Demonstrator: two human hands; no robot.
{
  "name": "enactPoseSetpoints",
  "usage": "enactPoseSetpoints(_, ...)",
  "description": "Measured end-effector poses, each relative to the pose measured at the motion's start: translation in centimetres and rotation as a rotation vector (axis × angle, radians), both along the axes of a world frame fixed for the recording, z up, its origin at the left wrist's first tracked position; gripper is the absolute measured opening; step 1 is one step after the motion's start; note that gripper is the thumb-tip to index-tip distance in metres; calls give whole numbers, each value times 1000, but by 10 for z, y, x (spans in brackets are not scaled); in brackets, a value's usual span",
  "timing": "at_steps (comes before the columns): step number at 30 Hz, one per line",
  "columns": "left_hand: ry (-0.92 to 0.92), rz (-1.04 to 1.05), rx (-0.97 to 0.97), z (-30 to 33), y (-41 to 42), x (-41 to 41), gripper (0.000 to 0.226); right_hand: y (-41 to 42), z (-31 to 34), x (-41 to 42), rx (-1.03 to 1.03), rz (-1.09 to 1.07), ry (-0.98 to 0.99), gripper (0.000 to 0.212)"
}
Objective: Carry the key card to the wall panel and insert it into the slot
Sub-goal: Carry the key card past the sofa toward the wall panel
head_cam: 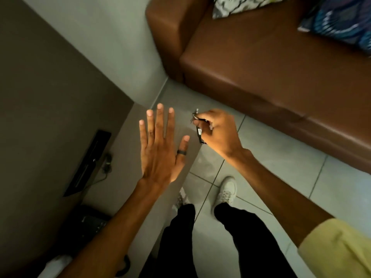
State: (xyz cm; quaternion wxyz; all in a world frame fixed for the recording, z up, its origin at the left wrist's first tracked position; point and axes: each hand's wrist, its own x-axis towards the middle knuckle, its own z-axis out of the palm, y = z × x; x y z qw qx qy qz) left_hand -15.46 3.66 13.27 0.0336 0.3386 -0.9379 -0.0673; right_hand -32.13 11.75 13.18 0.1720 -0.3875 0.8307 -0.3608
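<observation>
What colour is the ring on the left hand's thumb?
Dark grey to black, a plain band on the left hand, seen in the head view.

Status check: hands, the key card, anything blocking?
Left hand open, empty. Right hand shut on key ring with dark tag; card itself unclear. No wall slot identifiable. Path clear.

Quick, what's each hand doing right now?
Left hand: open, fingers spread, holding nothing.
Right hand: closed on a key ring with a small dark fob; whether that's the key card can't be told.

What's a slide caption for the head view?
Right hand pinches a keyring with key card; left hand spread open, beside brown sofa.
</observation>
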Motion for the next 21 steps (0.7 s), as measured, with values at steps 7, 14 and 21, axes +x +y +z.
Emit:
enactPoseSetpoints(7,316,-134,-91,159,26,-79,76,67,177,-59,-174,-79,153,16)
enactPoseSetpoints(14,504,-364,-226,295,51,-141,76,144,332,-90,-267,-142,228,14)
enactPoseSetpoints(21,631,-548,-337,368,120,-196,79,241,428,-128,-275,-191,433,15)
